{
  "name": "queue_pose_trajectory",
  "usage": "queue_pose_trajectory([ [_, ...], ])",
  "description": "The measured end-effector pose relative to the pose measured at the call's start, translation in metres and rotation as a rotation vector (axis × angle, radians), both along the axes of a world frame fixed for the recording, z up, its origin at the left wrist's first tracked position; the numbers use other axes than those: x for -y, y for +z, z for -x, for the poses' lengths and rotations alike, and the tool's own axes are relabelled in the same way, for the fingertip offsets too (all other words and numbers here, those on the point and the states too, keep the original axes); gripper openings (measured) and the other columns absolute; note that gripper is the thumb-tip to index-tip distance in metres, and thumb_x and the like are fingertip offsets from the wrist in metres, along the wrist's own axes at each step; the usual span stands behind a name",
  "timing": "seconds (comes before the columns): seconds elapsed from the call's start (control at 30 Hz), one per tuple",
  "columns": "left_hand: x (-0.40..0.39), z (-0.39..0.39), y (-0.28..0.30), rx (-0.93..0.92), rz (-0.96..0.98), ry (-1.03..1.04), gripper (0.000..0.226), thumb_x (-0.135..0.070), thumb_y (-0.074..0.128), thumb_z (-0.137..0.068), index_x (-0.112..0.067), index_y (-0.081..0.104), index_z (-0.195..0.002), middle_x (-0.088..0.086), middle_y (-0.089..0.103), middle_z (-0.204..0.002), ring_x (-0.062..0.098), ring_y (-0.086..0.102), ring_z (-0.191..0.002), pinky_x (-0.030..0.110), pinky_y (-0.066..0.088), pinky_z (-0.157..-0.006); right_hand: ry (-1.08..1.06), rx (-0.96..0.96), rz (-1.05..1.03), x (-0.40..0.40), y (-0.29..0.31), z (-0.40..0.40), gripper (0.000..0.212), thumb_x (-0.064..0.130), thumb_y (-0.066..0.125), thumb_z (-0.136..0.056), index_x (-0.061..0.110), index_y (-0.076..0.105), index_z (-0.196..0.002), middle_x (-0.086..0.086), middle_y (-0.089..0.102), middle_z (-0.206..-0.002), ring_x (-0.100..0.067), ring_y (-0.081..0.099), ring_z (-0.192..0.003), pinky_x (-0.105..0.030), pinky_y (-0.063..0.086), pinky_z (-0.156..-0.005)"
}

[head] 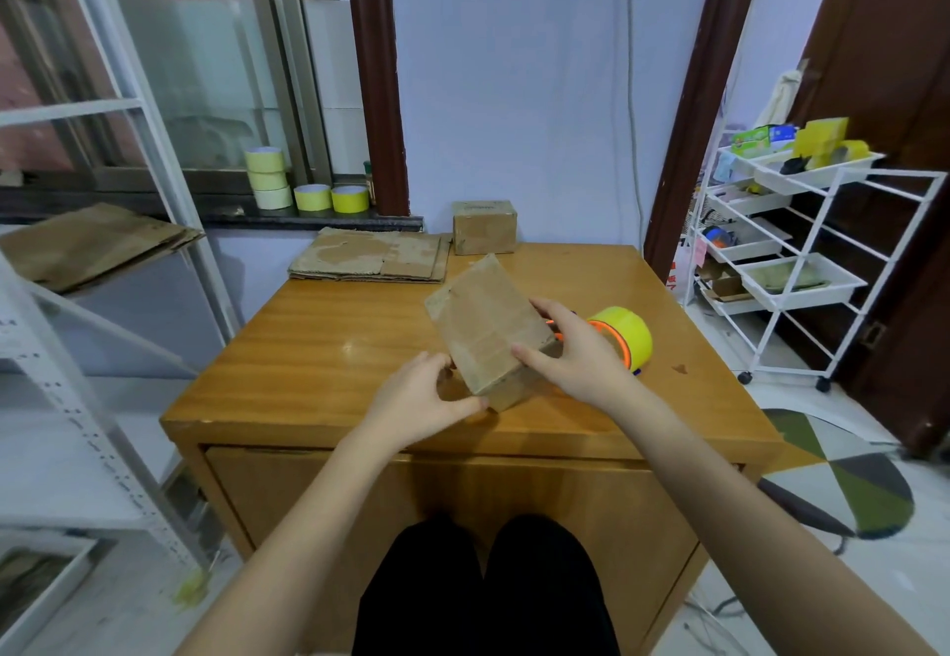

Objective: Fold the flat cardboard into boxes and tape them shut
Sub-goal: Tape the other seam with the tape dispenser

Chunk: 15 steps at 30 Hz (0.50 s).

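A brown cardboard box (488, 318), partly folded and tilted, stands on the wooden table (329, 347) near its front. My left hand (419, 401) grips the box's lower left corner. My right hand (576, 354) holds its right side, thumb on the top face. Just behind my right hand lies a yellow tape roll in an orange dispenser (624, 336). A stack of flat cardboard (370, 254) lies at the table's far left edge, and a closed small box (484, 226) stands beside it at the back.
Several yellow and white tape rolls (308, 185) sit on the window sill. More flat cardboard (92, 244) lies on a white shelf at left. A white wheeled rack (802, 244) with trays stands at right. My knees are below the table front.
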State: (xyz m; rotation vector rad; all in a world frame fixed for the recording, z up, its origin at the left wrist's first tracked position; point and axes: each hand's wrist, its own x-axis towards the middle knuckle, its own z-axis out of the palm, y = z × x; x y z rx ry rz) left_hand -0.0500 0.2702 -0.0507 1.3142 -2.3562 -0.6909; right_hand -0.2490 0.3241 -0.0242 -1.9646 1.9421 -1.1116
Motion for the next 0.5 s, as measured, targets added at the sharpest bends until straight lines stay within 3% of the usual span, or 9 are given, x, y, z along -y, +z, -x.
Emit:
queue_pose_trajectory([
  [0.1,0.007,-0.010,0.012,0.074,-0.042,0.031,0.061,-0.063,0.066,-0.074,-0.021,0.053,-0.116,-0.006,0.047,-0.118,0.011,0.050,-0.110,0.037,0.047,-0.092,0.022,-0.084,-0.004,0.002,0.001,-0.002,0.065,0.039,0.066,-0.087,0.018,0.040,-0.143,0.002,0.054,-0.135,-0.017,0.051,-0.122,-0.037,0.046,-0.096],
  [0.2,0.011,-0.020,0.026,-0.075,0.029,0.182,0.058,-0.066,0.061,-0.076,-0.016,0.050,-0.104,-0.002,0.052,-0.111,0.011,0.053,-0.094,0.030,0.046,-0.075,0.059,-0.150,-0.006,0.004,0.002,-0.005,0.067,0.040,0.064,-0.087,0.018,0.037,-0.145,0.000,0.052,-0.137,-0.018,0.049,-0.124,-0.039,0.045,-0.098],
  [0.27,0.014,-0.024,0.033,-0.187,0.137,0.271,0.064,-0.060,0.063,-0.079,-0.013,0.045,-0.120,0.002,0.049,-0.124,0.015,0.051,-0.106,0.032,0.045,-0.083,0.089,-0.210,-0.004,0.005,0.003,-0.008,0.067,0.040,0.063,-0.088,0.019,0.035,-0.146,-0.001,0.051,-0.137,-0.020,0.049,-0.124,-0.040,0.044,-0.098],
  [0.37,0.020,-0.026,0.039,-0.256,0.161,0.205,0.093,-0.056,0.068,-0.076,-0.021,0.021,-0.148,0.000,0.026,-0.152,0.019,0.036,-0.134,0.045,0.039,-0.105,0.157,-0.335,0.016,0.004,0.008,-0.013,0.066,0.038,0.061,-0.090,0.018,0.034,-0.146,-0.002,0.050,-0.139,-0.022,0.048,-0.122,-0.040,0.042,-0.098],
  [0.43,0.022,-0.026,0.036,-0.263,0.112,0.137,0.101,-0.053,0.070,-0.076,-0.027,0.008,-0.152,-0.002,0.017,-0.157,0.020,0.029,-0.139,0.048,0.034,-0.108,0.219,-0.422,0.036,0.005,0.011,-0.017,0.064,0.036,0.061,-0.091,0.017,0.034,-0.146,-0.002,0.048,-0.141,-0.023,0.047,-0.124,-0.039,0.040,-0.099],
  [0.5,0.023,-0.025,0.028,-0.281,0.108,0.099,0.099,-0.046,0.071,-0.079,-0.029,0.007,-0.152,0.001,0.020,-0.155,0.020,0.028,-0.139,0.044,0.031,-0.110,0.268,-0.487,0.058,0.006,0.011,-0.019,0.062,0.033,0.060,-0.092,0.015,0.035,-0.146,-0.002,0.047,-0.143,-0.022,0.046,-0.126,-0.036,0.038,-0.100],
])
